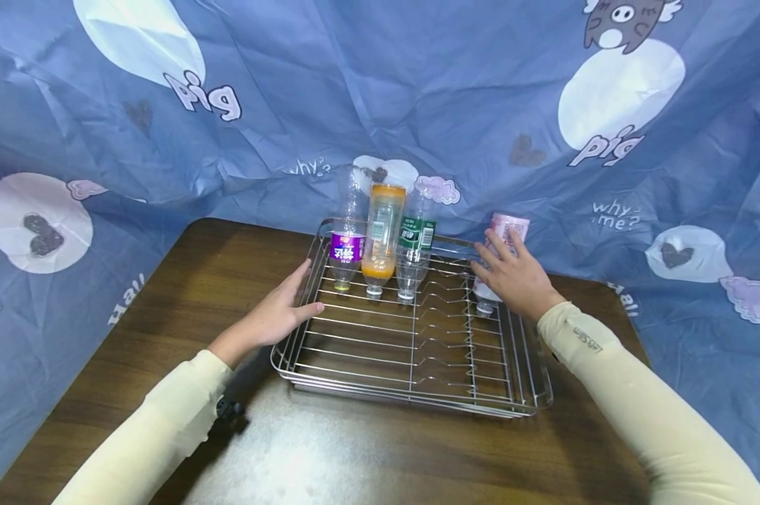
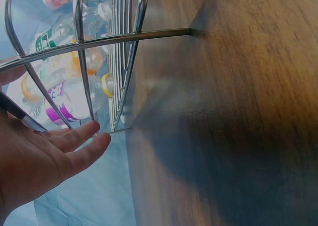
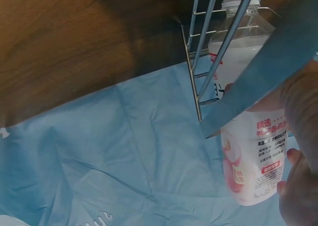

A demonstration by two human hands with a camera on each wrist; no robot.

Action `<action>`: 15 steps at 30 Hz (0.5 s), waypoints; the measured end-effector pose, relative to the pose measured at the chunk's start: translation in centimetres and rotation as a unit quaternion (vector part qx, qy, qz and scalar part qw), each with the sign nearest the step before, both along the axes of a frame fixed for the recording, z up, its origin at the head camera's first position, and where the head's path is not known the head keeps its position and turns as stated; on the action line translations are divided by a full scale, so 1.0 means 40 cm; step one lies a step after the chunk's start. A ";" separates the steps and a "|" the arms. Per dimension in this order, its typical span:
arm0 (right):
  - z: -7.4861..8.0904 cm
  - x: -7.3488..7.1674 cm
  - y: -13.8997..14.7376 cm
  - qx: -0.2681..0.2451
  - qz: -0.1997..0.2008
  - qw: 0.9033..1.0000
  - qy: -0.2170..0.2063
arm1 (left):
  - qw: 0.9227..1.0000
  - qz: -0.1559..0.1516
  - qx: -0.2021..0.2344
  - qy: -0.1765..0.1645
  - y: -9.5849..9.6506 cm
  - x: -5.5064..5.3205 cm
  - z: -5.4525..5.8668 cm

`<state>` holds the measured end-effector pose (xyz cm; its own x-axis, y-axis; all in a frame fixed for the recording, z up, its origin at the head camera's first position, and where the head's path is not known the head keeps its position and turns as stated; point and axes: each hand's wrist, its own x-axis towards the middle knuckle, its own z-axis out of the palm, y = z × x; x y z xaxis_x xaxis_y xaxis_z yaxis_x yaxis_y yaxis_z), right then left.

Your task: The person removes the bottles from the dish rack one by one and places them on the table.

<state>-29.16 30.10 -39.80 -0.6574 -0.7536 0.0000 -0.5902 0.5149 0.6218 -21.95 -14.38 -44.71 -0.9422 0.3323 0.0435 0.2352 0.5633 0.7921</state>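
Observation:
My left hand (image 1: 275, 312) is at the left side of a wire dish rack (image 1: 411, 330), its fingers straight and the thumb spread apart. In the left wrist view, its fingertips (image 2: 102, 136) come right to the rack's side wires. At the far right of the rack, a pink-and-white drink bottle (image 1: 504, 226) stands upside down, neck lowest. My right hand (image 1: 515, 277) lies across it with extended, spread fingers. The right wrist view shows the bottle (image 3: 261, 156) with fingers against its side; a blurred blue-grey band partly hides it.
Three more upside-down bottles line the rack's back left: one with a purple label (image 1: 347, 247), one orange-tinted (image 1: 382, 231), one with a green label (image 1: 415, 233). Under the rack is a dark wooden table (image 1: 228, 259). A blue printed cloth (image 1: 278, 84) hangs close behind.

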 end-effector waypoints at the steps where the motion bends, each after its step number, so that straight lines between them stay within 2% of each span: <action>1: -0.003 -0.001 0.001 0.000 0.000 1.000 -0.001 | 1.000 -0.001 0.000 0.001 0.000 0.000 -0.001; 7: -0.011 -0.004 0.002 -0.011 0.008 1.000 -0.004 | 1.000 -0.001 0.005 -0.001 -0.005 0.002 -0.001; 15: -0.023 -0.007 0.013 -0.004 0.019 1.000 0.012 | 1.000 0.004 0.010 -0.004 0.000 0.001 -0.001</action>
<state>-29.46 30.62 -40.74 -0.6273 -0.7784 0.0216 -0.5943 0.4964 0.6328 -21.92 -14.37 -44.73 -0.9448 0.3247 0.0433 0.2253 0.5482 0.8054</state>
